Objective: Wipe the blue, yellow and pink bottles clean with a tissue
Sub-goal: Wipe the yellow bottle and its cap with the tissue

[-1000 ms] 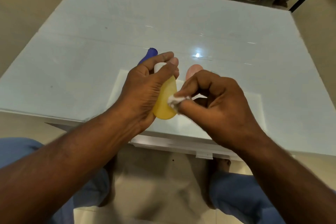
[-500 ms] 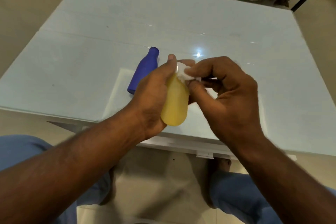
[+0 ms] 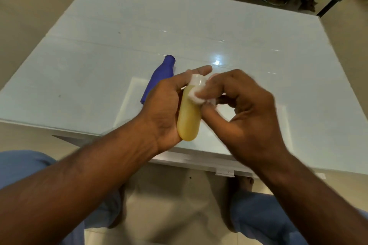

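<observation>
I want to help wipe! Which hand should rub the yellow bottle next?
Probably the right hand: it already pinches the tissue against the yellow bottle. The left hand is busy holding that bottle.

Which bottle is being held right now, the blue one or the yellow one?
The yellow bottle: the left hand grips it above the table, while the blue bottle lies on its side there, untouched.

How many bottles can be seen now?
2. The yellow bottle is held in the left hand; the blue bottle lies on the table. The pink one may be hidden behind the hands.
</observation>
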